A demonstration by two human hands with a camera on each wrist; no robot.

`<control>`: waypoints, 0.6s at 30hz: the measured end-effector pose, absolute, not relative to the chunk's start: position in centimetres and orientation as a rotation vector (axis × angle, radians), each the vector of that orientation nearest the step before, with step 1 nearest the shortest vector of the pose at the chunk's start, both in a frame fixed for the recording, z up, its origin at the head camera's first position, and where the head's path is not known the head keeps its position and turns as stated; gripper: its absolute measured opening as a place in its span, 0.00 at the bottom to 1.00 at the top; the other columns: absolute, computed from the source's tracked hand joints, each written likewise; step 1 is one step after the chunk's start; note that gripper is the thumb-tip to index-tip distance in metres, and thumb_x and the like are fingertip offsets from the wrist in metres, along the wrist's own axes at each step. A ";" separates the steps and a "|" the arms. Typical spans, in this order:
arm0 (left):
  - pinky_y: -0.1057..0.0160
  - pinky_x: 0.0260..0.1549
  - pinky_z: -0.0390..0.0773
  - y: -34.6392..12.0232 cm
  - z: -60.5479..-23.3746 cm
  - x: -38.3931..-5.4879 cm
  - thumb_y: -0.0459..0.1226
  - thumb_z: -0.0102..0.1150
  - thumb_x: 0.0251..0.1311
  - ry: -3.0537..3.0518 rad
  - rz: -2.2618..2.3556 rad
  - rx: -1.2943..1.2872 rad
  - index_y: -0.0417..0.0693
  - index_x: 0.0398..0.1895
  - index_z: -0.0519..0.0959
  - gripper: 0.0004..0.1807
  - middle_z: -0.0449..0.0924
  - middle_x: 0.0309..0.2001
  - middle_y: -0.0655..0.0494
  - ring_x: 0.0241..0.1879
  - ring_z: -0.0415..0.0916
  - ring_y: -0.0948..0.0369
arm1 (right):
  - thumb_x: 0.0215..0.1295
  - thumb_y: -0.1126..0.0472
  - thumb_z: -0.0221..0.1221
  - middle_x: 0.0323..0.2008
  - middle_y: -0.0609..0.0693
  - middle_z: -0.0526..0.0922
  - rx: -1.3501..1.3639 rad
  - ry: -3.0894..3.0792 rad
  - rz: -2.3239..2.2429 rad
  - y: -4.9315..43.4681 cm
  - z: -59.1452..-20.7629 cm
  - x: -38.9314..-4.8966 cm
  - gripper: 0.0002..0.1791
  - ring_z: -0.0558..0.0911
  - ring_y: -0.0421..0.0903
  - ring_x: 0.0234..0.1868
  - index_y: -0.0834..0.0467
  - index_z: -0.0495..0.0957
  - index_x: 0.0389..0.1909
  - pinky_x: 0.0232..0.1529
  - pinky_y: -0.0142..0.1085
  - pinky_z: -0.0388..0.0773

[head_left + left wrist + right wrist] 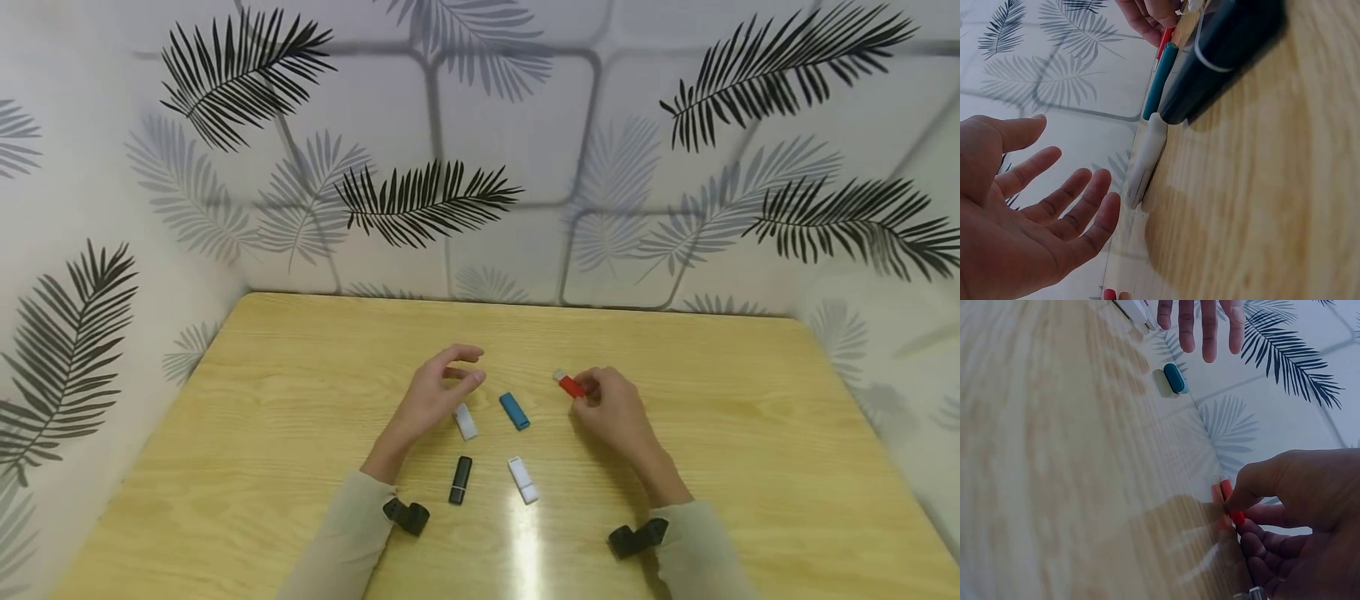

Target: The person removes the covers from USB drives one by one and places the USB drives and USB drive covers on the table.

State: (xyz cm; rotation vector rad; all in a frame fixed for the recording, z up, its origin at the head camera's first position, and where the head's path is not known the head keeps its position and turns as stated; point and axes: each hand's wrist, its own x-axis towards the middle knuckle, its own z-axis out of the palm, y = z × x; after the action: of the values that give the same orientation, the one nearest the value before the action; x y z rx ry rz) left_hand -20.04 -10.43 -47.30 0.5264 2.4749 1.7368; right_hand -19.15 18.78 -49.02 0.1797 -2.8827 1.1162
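Beige fabric sleeves (341, 533) lay nearest; the right hand (617, 408) pinched a red plastic stick (572, 386) by one end, seemingly for control; the left hand (431, 396) hung empty, fingers apart.

Five sticks: one red stick (572, 387) pinched in the right hand's (617, 410) fingers, one blue stick (514, 412) between both hands' fingers, two white, a first white stick (467, 423) by the left hand's (431, 395) thumb, a second white stick (522, 481) and one black stick (461, 480) wristward of the fingers. Two hands.
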 end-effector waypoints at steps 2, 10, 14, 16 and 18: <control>0.49 0.50 0.82 -10.4 -47.3 -19.9 0.39 0.61 0.73 2.475 1.735 0.525 0.42 0.67 0.74 0.22 0.75 0.64 0.39 0.55 0.79 0.45 | 0.58 0.71 0.63 0.40 0.59 0.82 0.167 -2.883 1.120 18.7 -49.0 -19.1 0.16 0.79 0.53 0.39 0.68 0.82 0.48 0.43 0.46 0.80; 0.48 0.50 0.82 -10.0 -47.0 -19.4 0.39 0.61 0.73 2.470 1.736 0.518 0.46 0.66 0.76 0.21 0.76 0.63 0.41 0.55 0.79 0.46 | 0.56 0.72 0.62 0.41 0.58 0.83 0.170 -2.870 1.140 18.8 -48.7 -19.0 0.17 0.81 0.52 0.40 0.67 0.83 0.48 0.43 0.45 0.81; 0.49 0.50 0.82 -9.8 -46.9 -19.4 0.39 0.61 0.73 2.475 1.733 0.535 0.47 0.66 0.76 0.20 0.76 0.63 0.41 0.55 0.80 0.47 | 0.57 0.72 0.63 0.41 0.58 0.83 0.181 -2.859 1.159 18.8 -48.5 -18.8 0.17 0.81 0.52 0.40 0.66 0.83 0.49 0.43 0.44 0.80; 0.48 0.50 0.82 -9.7 -46.9 -19.3 0.38 0.61 0.73 2.476 1.739 0.547 0.47 0.65 0.77 0.20 0.77 0.62 0.40 0.54 0.80 0.47 | 0.57 0.72 0.64 0.42 0.57 0.83 0.205 -2.847 1.169 18.7 -48.3 -18.7 0.17 0.81 0.52 0.40 0.65 0.83 0.49 0.42 0.44 0.80; 0.48 0.51 0.82 -9.6 -46.9 -19.2 0.37 0.61 0.72 2.475 1.749 0.563 0.46 0.65 0.77 0.20 0.77 0.62 0.40 0.54 0.80 0.46 | 0.57 0.72 0.64 0.42 0.57 0.83 0.234 -2.835 1.170 18.6 -48.0 -18.5 0.17 0.80 0.52 0.40 0.65 0.83 0.49 0.42 0.43 0.79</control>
State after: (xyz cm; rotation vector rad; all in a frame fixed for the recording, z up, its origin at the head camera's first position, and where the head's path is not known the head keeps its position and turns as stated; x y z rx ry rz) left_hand -19.25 -9.59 -46.92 0.5628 2.4751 1.7488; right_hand -18.53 18.55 -48.04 0.2343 -2.8351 1.1703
